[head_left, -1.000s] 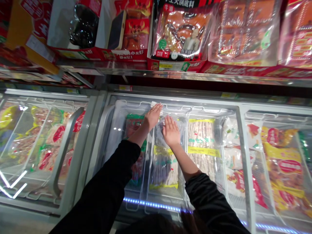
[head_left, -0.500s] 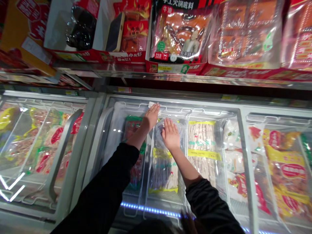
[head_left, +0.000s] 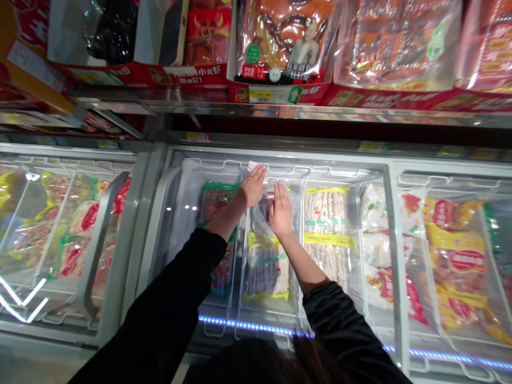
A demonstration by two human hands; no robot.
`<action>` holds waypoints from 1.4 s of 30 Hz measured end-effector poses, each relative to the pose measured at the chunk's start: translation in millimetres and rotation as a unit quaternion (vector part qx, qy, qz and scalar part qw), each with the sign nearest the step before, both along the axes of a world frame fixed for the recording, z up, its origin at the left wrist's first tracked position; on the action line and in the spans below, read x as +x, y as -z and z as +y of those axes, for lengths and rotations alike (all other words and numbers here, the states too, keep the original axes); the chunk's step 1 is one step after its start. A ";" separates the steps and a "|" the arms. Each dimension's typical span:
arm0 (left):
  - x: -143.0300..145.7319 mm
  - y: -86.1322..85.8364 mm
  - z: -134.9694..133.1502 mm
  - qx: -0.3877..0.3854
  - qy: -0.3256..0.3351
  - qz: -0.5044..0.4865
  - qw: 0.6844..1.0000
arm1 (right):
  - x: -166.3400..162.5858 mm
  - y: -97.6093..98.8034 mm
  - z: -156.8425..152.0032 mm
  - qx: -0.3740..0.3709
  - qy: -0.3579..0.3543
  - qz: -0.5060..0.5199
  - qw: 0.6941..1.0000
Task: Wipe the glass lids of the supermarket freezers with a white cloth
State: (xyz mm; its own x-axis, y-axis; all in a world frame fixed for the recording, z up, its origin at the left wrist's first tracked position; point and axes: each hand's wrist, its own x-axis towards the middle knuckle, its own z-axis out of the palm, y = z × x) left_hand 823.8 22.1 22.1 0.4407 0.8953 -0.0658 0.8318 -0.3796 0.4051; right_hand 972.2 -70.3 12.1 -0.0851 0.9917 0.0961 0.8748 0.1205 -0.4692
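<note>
My left hand [head_left: 253, 188] lies flat with straight fingers over the glass lid [head_left: 192, 240] of a chest freezer. A small white piece [head_left: 253, 165], perhaps paper or cloth, shows at its fingertips; whether the hand holds it is unclear. Close beside it, my right hand [head_left: 281, 209] is flat too, fingers stretched forward, nothing seen in it. Below the right hand, a crumpled clear plastic bag [head_left: 262, 213] with something dark inside is partly covered. Nearer me in the same basket lies a yellow-edged pack of pale rolls [head_left: 267, 272].
A similar yellow-edged pack [head_left: 326, 213] lies to the right, and a green-edged meat pack [head_left: 216, 197] to the left. A curved grey handle [head_left: 106, 240] stands on the left freezer. Above, a metal shelf edge [head_left: 340, 109] carries boxes of red packets [head_left: 208, 32].
My view has tilted down a little, so everything sits higher. Both hands have shifted slightly rightward over the freezer; the white piece has moved along with my left hand. More of the plastic bag's dark contents shows.
</note>
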 end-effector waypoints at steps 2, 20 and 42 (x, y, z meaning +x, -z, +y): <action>-5.9 0.3 19.2 -0.022 -0.004 -0.004 1.000 | 11.4 -2.8 -5.4 -0.013 -0.002 -0.009 1.000; 34.4 -6.3 34.1 -0.025 -0.118 0.015 0.993 | 56.1 -7.3 -19.7 -0.056 -0.015 -0.035 0.998; 36.3 -4.5 -102.8 -0.013 -0.169 -0.001 0.986 | 54.1 -4.2 -18.9 -0.047 -0.011 -0.044 0.998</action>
State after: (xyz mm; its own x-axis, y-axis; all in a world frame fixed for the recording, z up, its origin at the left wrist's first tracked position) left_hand 860.2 -80.7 26.6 0.1184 0.9890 -0.0891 0.9078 -0.0714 0.4133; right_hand 1026.3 -89.2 16.3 -0.1105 0.9939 -0.0061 0.9106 0.0987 -0.4013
